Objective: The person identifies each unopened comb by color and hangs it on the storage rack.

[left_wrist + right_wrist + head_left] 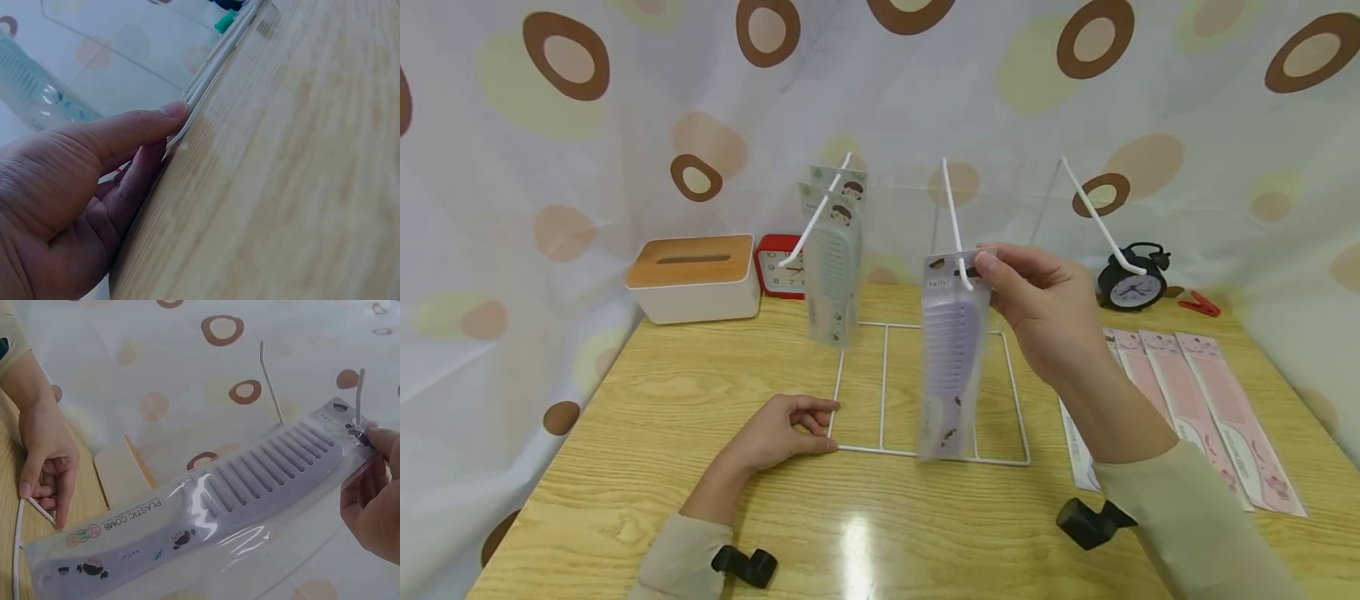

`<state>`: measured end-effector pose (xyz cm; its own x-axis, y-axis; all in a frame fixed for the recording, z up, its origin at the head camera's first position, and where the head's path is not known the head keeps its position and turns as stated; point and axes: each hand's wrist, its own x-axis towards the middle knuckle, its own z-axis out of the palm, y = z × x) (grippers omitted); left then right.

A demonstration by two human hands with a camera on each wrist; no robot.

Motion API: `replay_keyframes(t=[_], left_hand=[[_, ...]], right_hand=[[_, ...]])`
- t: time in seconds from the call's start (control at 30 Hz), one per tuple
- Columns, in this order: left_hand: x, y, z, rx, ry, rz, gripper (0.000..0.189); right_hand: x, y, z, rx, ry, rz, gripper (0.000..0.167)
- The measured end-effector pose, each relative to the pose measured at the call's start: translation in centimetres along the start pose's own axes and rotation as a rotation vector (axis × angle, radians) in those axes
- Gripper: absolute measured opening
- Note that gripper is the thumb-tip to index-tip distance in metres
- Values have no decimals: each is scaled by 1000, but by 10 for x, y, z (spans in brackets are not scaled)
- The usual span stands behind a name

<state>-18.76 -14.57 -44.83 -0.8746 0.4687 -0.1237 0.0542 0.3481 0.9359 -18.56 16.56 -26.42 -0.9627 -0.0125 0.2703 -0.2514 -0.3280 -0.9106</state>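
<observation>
My right hand [1047, 310] pinches the top corner of a packaged purple comb [951, 358] between thumb and fingers. The pack's top overlaps the tip of the middle prong of a white wire display rack [953, 204]; the right wrist view shows "PLASTIC COMB" printed on the clear sleeve [134, 515]. Low on the table, my left hand [786, 433] holds the front left corner of the rack's base, thumb and fingers at the wire [200, 94]. Two packaged green combs [833, 258] hang one behind the other on the left prong. The right prong [1101, 215] carries nothing.
Several flat pink packs [1198, 400] lie at the right, partly behind my right forearm. Along the back stand a tissue box [696, 283], a red clock [781, 271] and a black alarm clock [1135, 287]. A red clip [1199, 304] lies at the back right.
</observation>
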Motion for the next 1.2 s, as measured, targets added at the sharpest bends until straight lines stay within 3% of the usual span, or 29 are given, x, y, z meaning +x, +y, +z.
replay_keyframes(t=[0.33, 0.6, 0.97, 1.2], left_hand=[[-1, 0, 4, -15, -8, -5, 54], [-1, 2, 2, -13, 2, 2, 53], [0, -1, 2, -9, -5, 9, 53], [0, -1, 1, -6, 0, 9, 54]], right_hand=[[54, 17, -12, 94, 16, 20, 10], [83, 24, -13, 49, 80, 20, 10], [95, 24, -15, 12, 103, -4, 13], [92, 25, -22, 4, 58, 0, 21]])
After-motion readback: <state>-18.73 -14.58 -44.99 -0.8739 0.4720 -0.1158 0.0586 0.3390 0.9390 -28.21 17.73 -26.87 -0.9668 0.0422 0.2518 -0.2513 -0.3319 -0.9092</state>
